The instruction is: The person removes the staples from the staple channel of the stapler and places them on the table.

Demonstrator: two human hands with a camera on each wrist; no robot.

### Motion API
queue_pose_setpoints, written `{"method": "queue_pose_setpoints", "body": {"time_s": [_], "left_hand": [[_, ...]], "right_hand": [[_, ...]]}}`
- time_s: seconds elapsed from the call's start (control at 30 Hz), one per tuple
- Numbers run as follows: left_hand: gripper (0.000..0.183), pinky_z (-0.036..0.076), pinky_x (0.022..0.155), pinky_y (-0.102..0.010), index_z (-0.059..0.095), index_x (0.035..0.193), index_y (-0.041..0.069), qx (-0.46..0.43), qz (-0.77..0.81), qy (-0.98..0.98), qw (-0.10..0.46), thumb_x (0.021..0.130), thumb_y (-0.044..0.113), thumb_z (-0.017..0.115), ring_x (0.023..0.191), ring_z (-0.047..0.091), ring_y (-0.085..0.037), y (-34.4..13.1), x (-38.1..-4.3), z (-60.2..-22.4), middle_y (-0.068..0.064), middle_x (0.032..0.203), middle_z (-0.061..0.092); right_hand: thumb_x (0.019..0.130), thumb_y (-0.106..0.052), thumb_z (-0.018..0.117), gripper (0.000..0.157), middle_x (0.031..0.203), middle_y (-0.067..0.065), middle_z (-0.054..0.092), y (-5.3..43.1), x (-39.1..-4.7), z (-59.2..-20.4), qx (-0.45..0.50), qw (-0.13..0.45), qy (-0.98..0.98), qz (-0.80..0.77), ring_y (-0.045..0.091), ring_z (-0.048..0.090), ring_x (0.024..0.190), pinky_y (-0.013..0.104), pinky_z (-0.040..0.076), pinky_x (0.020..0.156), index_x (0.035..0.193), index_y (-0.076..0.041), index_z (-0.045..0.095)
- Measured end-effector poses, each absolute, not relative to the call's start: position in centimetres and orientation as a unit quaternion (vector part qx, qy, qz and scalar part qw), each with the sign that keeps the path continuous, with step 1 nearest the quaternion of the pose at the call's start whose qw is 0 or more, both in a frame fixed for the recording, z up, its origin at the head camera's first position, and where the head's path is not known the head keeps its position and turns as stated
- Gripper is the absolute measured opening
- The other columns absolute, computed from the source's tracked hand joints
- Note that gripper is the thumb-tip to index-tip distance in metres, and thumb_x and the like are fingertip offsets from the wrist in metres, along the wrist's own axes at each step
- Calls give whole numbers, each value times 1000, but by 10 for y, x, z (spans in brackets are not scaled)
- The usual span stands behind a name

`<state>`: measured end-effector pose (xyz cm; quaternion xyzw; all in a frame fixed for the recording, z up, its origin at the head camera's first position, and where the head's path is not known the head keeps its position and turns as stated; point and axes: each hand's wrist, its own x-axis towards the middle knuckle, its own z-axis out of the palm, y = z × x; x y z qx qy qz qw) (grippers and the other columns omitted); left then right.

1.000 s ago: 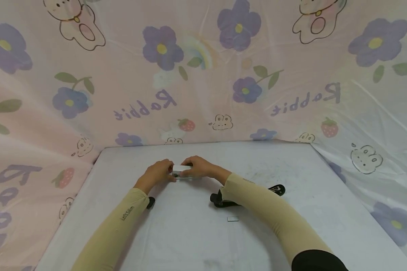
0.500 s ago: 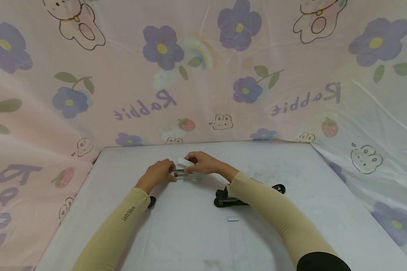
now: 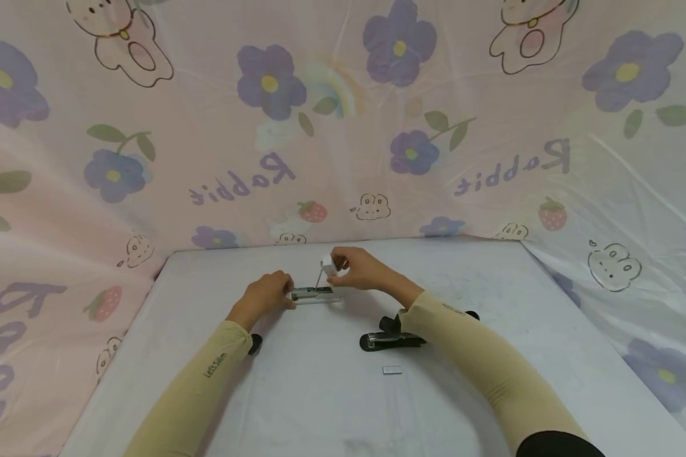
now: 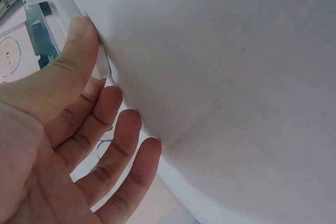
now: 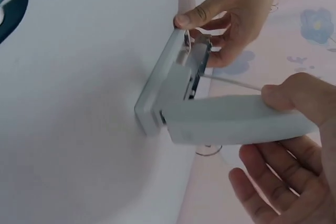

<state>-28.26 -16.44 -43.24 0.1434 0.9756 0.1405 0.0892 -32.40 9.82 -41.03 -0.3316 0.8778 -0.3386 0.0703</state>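
Note:
A white stapler (image 3: 316,301) lies at the far middle of the table, its top cover (image 5: 226,121) swung up steeply from the base. My left hand (image 3: 267,293) holds the end of the base away from the hinge; the left wrist view has the thumb and forefinger at that end of the stapler (image 4: 64,4). With thumb and fingers, my right hand (image 3: 361,270) pinches the raised cover. A thin metal rod (image 5: 233,81) runs between the cover and the metal staple channel (image 5: 197,64).
A black stapler (image 3: 391,341), also opened up, lies partly hidden under the right sleeve (image 3: 480,362). Nearer the front sits a small staple strip (image 3: 392,370). A black object (image 3: 255,344) shows beside the left sleeve. Patterned cloth (image 3: 343,127) hangs behind the table.
My right hand has moved up and to the right, lifting the white stapler's cover away from its base and exposing the staple channel. The left hand has stayed at the base's end.

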Motion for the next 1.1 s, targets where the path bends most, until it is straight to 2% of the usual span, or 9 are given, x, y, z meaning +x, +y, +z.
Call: {"method": "queue_pose_setpoints", "body": {"time_s": [0.33,0.5,0.6,0.77,1.1], "left_hand": [[39,54,86,-45,69,114,5,148,138,975,89,90,27,90,93,59,-23,-166,-286,-435,-5,104,63],[38,54,89,-47,69,115,7,149,143,974,98,91,29,89,97,61,-24,-168,-287,-438,-4,106,64],[38,54,90,-48,69,114,8,148,143,973,102,91,29,89,98,61,-24,-170,-288,-440,-4,106,64],[36,53,89,-47,68,112,8,150,147,973,100,91,29,89,97,60,-24,-170,-290,-442,-4,105,63],[37,52,83,-44,67,110,8,147,138,975,97,90,29,90,91,55,-23,-172,-289,-443,-3,100,59]], "right_hand": [[94,-22,83,28,106,3,73,123,-328,-405,-317,86,883,-335,29,70,108,40,57,97,114,-11,68],[93,-17,83,24,105,8,67,136,-327,-404,-318,89,883,-335,23,68,98,37,58,91,113,-14,70],[93,-16,84,24,103,8,64,142,-327,-404,-317,92,883,-333,22,64,91,35,57,85,114,-13,71],[90,-15,85,25,100,3,68,148,-325,-402,-305,99,892,-318,18,59,87,34,51,77,110,-11,70],[95,-17,82,25,113,3,72,157,-323,-410,-289,122,916,-251,19,64,101,43,52,94,114,-10,67]]}}
